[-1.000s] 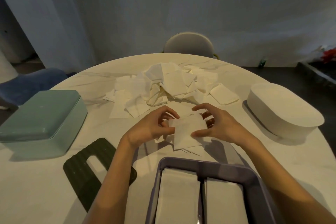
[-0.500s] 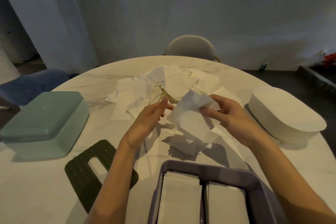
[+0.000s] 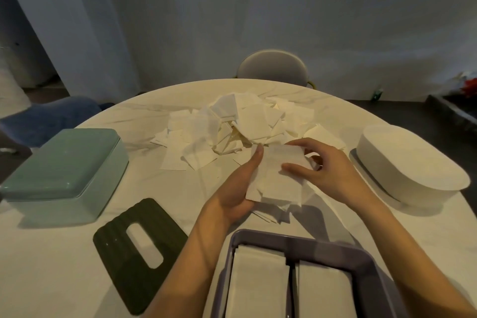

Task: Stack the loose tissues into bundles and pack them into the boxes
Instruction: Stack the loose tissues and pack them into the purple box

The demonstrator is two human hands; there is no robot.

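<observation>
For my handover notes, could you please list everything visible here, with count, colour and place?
loose tissues: one heap, white, table centre, far side
tissue bundle: one, white, between both hands
purple box: one, near edge, two white tissue stacks inside
green box: one, pale green, table left
slotted lid: one, dark green, near left, flat
white box: one, oval, table right
table: one, white marble, round
chair: one, grey, behind table
left hand: steadies the bundle's left edge
right hand: holds the bundle's top
</observation>
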